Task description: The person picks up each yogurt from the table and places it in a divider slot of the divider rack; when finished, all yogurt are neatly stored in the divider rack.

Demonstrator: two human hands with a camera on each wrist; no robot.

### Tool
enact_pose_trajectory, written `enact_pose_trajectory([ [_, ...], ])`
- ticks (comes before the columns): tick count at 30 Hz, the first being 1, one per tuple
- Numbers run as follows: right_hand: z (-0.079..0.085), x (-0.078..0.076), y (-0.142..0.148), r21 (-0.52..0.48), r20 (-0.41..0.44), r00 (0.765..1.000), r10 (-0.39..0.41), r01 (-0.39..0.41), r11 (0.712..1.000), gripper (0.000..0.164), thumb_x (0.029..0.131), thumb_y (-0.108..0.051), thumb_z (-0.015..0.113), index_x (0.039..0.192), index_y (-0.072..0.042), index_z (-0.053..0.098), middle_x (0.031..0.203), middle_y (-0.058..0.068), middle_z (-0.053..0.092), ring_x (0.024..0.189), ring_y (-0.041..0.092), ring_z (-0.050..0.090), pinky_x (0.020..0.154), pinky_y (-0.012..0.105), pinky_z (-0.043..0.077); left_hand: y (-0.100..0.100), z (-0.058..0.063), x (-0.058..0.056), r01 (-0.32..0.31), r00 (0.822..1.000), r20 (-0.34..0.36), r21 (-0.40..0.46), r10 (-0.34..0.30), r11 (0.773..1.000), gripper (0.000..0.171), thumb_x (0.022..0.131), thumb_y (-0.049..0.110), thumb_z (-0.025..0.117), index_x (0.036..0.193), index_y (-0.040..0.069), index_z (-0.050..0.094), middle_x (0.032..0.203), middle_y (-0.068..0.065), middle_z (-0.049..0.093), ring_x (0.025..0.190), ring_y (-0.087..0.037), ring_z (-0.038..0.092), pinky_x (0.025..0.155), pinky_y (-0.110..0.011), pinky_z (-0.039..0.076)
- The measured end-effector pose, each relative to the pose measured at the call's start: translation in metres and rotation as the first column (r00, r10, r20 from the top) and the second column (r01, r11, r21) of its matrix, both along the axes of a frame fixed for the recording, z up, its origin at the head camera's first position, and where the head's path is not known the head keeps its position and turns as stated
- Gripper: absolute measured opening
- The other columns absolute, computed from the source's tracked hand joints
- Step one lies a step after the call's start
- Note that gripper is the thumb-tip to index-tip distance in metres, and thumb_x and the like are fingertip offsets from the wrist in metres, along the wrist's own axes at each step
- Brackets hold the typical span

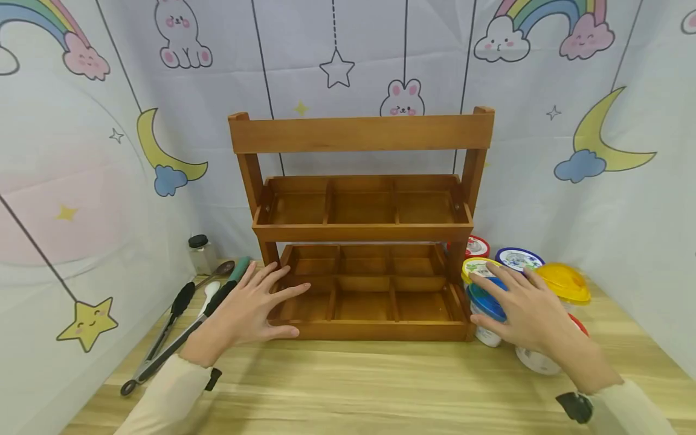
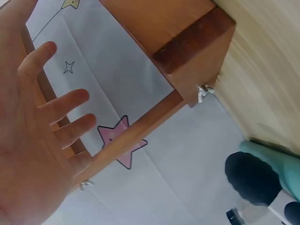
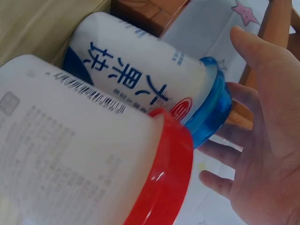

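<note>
A two-tier wooden rack [image 1: 375,331] with divided compartments stands upright in the middle of the table. My left hand [image 1: 239,311], fingers spread, is by the rack's lower left corner and holds nothing. In the left wrist view that palm [image 2: 33,154] is bare, beside the rack's side. Over several lidded plastic tubs at the rack's right my right hand [image 1: 524,308] hovers with fingers spread. In the right wrist view its fingertips are close to the blue-lidded tub [image 3: 136,70]. The red-lidded tub [image 3: 84,145] stands nearer that camera.
Left of the rack lie black-tipped tongs [image 1: 163,335], a white spoon [image 1: 211,293], a brown ladle [image 1: 224,267] and a green-handled utensil [image 1: 239,270]. A glass jar [image 1: 203,257] with a black lid stands behind them. A yellow-domed tub [image 1: 560,281] is at the right. Printed cloth [image 1: 348,36] hangs around the table.
</note>
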State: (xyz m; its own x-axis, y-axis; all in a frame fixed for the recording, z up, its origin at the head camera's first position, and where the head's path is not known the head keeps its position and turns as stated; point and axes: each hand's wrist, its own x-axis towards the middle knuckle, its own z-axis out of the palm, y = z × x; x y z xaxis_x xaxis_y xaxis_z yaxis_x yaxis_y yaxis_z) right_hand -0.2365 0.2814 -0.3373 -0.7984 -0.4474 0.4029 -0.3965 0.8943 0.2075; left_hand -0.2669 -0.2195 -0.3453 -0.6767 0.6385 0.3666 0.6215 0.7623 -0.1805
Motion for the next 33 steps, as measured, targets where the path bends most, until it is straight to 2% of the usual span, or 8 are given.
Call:
enact_pose_trajectory([
  [4,0.000,-0.003,0.005,-0.007,0.048,0.998,-0.037,0.037,0.999,0.073,0.088,-0.065,0.063,0.145,-0.020,0.052,0.149,0.022,0.045,0.127,0.050,0.047,0.104,0.071,0.030,-0.004,-0.003,-0.002,-0.024,0.998,0.063,-0.007,0.025,1.000,0.075,0.085,0.073,0.060,0.147,0.033,0.052,0.147,-0.021,0.048,0.137,-0.045,0.039,0.113,-0.066,0.018],
  [9,0.000,-0.004,0.010,-0.014,0.080,0.995,-0.056,0.057,0.998,0.074,0.088,-0.067,0.061,0.146,-0.021,0.050,0.149,0.023,0.045,0.126,0.052,0.048,0.103,0.070,0.032,-0.009,-0.005,-0.002,-0.056,0.987,0.153,-0.004,0.056,0.998,0.073,0.086,0.070,0.060,0.147,0.030,0.052,0.146,-0.024,0.047,0.136,-0.046,0.041,0.111,-0.067,0.021],
  [12,-0.001,-0.005,0.013,-0.026,0.101,0.993,-0.057,0.060,0.998,0.074,0.088,-0.066,0.062,0.146,-0.020,0.050,0.149,0.024,0.044,0.125,0.053,0.049,0.102,0.070,0.034,-0.013,-0.007,-0.003,-0.087,0.973,0.213,-0.004,0.086,0.996,0.073,0.087,0.070,0.059,0.147,0.028,0.053,0.147,-0.026,0.045,0.135,-0.047,0.041,0.110,-0.068,0.022],
  [19,0.001,-0.007,0.019,-0.071,0.172,0.983,-0.064,0.077,0.994,0.075,0.088,-0.067,0.061,0.147,-0.023,0.048,0.148,0.027,0.044,0.125,0.055,0.047,0.100,0.072,0.034,-0.022,-0.009,-0.009,-0.147,0.928,0.344,-0.019,0.144,0.989,0.073,0.090,0.069,0.057,0.144,0.020,0.056,0.148,-0.031,0.041,0.136,-0.049,0.039,0.110,-0.069,0.020],
  [24,0.000,-0.009,0.023,-0.102,0.205,0.977,-0.054,0.076,0.992,0.076,0.088,-0.068,0.062,0.147,-0.023,0.047,0.142,0.031,0.048,0.117,0.056,0.053,0.089,0.072,0.042,-0.026,-0.009,-0.012,-0.159,0.912,0.380,-0.017,0.154,0.987,0.071,0.092,0.066,0.055,0.143,0.017,0.058,0.146,-0.030,0.045,0.134,-0.049,0.042,0.110,-0.069,0.021],
  [27,-0.001,-0.009,0.025,-0.123,0.221,0.974,-0.044,0.073,0.990,0.077,0.087,-0.068,0.063,0.147,-0.023,0.046,0.140,0.032,0.049,0.112,0.055,0.055,0.080,0.071,0.047,-0.026,-0.009,-0.014,-0.155,0.915,0.376,-0.016,0.149,0.988,0.066,0.095,0.063,0.054,0.141,0.015,0.060,0.143,-0.030,0.049,0.132,-0.048,0.046,0.109,-0.069,0.023],
  [30,-0.002,-0.009,0.025,-0.150,0.245,0.969,-0.034,0.072,0.986,0.079,0.086,-0.068,0.064,0.148,-0.023,0.045,0.141,0.031,0.047,0.111,0.054,0.055,0.078,0.070,0.049,-0.028,-0.009,-0.014,-0.158,0.921,0.357,-0.019,0.154,0.987,0.063,0.096,0.060,0.054,0.138,0.013,0.062,0.139,-0.028,0.054,0.130,-0.046,0.049,0.107,-0.069,0.025],
  [33,-0.003,-0.008,0.026,-0.159,0.271,0.962,-0.034,0.079,0.984,0.081,0.085,-0.068,0.065,0.149,-0.024,0.042,0.142,0.031,0.045,0.111,0.054,0.055,0.076,0.069,0.049,-0.029,-0.011,-0.015,-0.162,0.913,0.376,-0.025,0.160,0.986,0.060,0.097,0.057,0.055,0.136,0.011,0.064,0.135,-0.025,0.058,0.127,-0.044,0.052,0.106,-0.069,0.028],
])
